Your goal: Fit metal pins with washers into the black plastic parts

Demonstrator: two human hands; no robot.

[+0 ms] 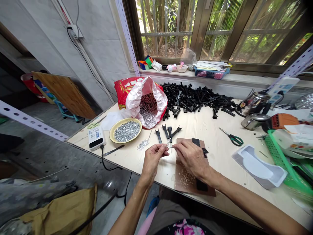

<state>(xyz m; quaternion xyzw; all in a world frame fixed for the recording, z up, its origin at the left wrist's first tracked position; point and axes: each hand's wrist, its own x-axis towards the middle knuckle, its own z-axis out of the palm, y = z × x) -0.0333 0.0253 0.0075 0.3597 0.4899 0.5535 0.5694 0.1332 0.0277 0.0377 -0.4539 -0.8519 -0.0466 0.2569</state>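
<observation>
1. Currently your left hand [156,156] and right hand [192,158] meet above the bench [221,156], near the middle of its front edge.
2. Your fingertips are pinched narrow on both sides, with a thin rod [169,146] between them; its exact shape is too small to make out.
3. Just beyond your fingertips, a few black parts [165,132] lie loose on the bench, some crossing one another.
4. Beneath your right hand and forearm is a brown board [182,182], reaching the front edge, with pale crumbs scattered over it and a black piece [201,185] lying on it.
5. To the left of your left hand, small shiny pieces [143,145] are spread on the bench; just past them, a yellow bowl [111,135] holds many small metal pieces.
6. Behind that bowl, toward the back left, a red bag [122,91] stands open toward you, showing reddish-brown and silvery rods inside.
7. Along the back edge, to the right of the bag, spreads a heap of black parts [195,98].
8. Toward the right edge you have green-handled scissors [234,139], a pale plastic tray [260,168] and a green basket [275,156].
</observation>
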